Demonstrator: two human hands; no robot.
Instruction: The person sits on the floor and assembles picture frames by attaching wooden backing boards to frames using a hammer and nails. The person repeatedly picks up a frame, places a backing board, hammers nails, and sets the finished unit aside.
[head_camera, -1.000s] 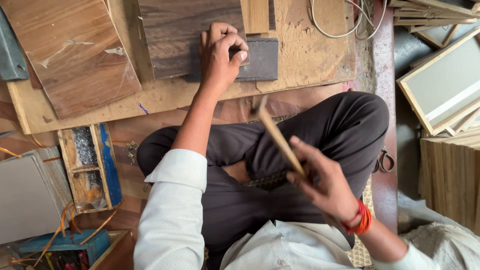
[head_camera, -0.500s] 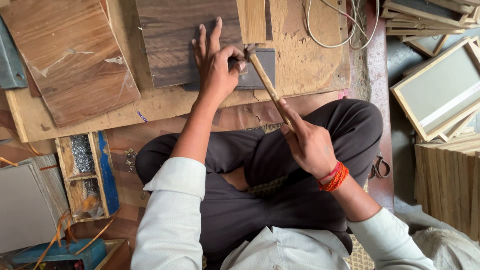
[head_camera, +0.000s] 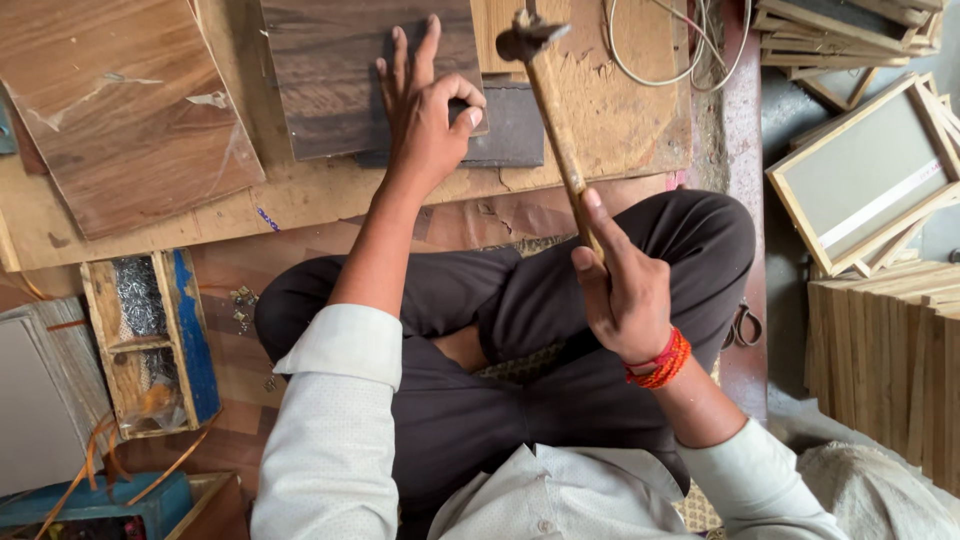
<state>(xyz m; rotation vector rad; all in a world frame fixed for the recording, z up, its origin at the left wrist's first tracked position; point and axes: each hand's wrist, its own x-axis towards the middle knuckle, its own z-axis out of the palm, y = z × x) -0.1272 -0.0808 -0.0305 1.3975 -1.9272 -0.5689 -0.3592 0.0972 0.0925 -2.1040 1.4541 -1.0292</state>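
Note:
My left hand (head_camera: 428, 115) rests on a dark wood-grain panel (head_camera: 340, 70), thumb and forefinger pinched together at its lower right corner as if on a small nail too tiny to make out. A dark grey block (head_camera: 510, 125) lies under that corner. My right hand (head_camera: 625, 285) grips the wooden handle of a hammer (head_camera: 548, 110); its metal head is raised just right of my left hand, above the board. I sit cross-legged in dark trousers.
A large plywood board (head_camera: 620, 130) serves as the work surface, with a brown laminate sheet (head_camera: 120, 110) at the left. A small wooden tray of nails (head_camera: 150, 340) sits by my left knee. Framed panels (head_camera: 870, 170) and stacked wooden frames (head_camera: 890, 370) stand at the right. White cable (head_camera: 660, 50) coils above.
My right hand has swung the hammer from beside my lap up and forward, so its head is now over the board beside my left hand. My left hand's fingers have spread out.

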